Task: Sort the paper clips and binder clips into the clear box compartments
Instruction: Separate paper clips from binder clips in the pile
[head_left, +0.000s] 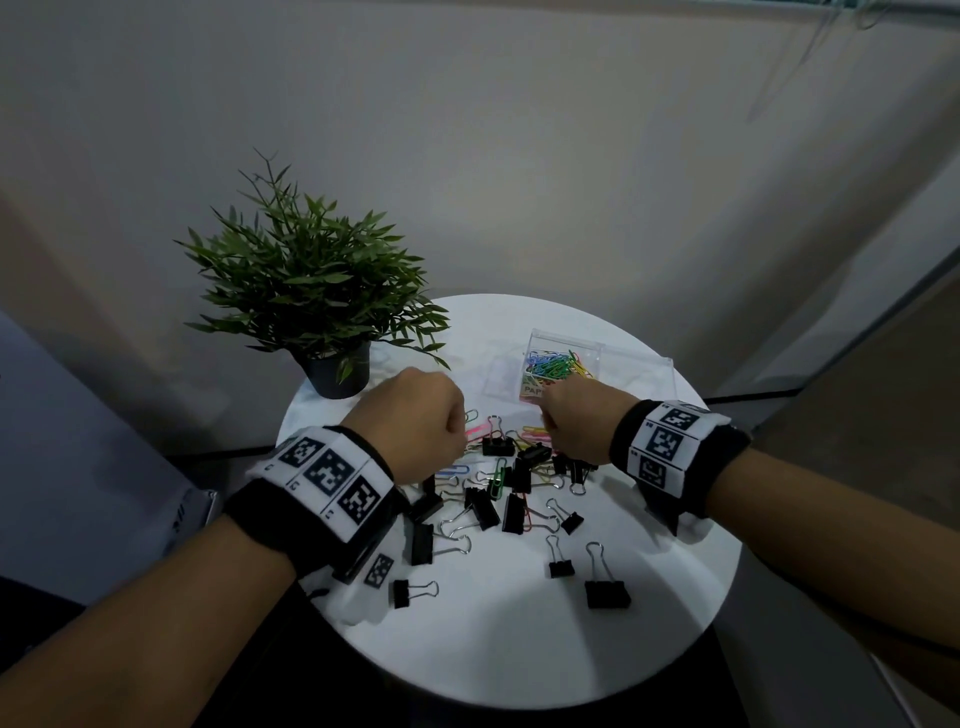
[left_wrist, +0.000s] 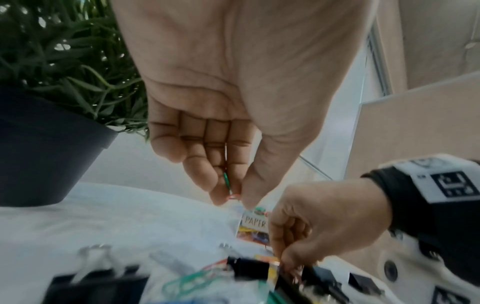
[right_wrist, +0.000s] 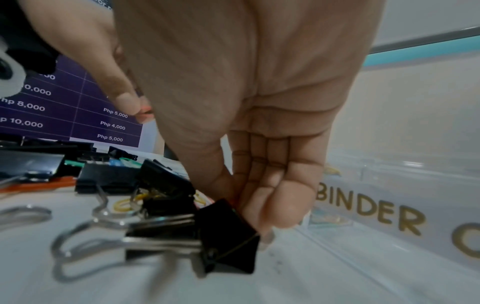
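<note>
Left wrist view: your left hand (left_wrist: 233, 115) pinches thin, light paper clips (left_wrist: 228, 185) between thumb and fingertips; springy wire, so keep them flat between the pads. Your right hand (right_wrist: 249, 127) curls its fingers into the pile on the table (head_left: 519, 649), seemingly pinching small clips beside a binder clip (right_wrist: 226, 238). That one looks stiff; take it by the black body. The clear box (head_left: 561, 371) lies just beyond.

A green plant (head_left: 306, 275) stands in a dark pot (head_left: 337, 371) at the back left of the round white table (head_left: 519, 649). A purple price chart (right_wrist: 72, 111) hangs behind.
</note>
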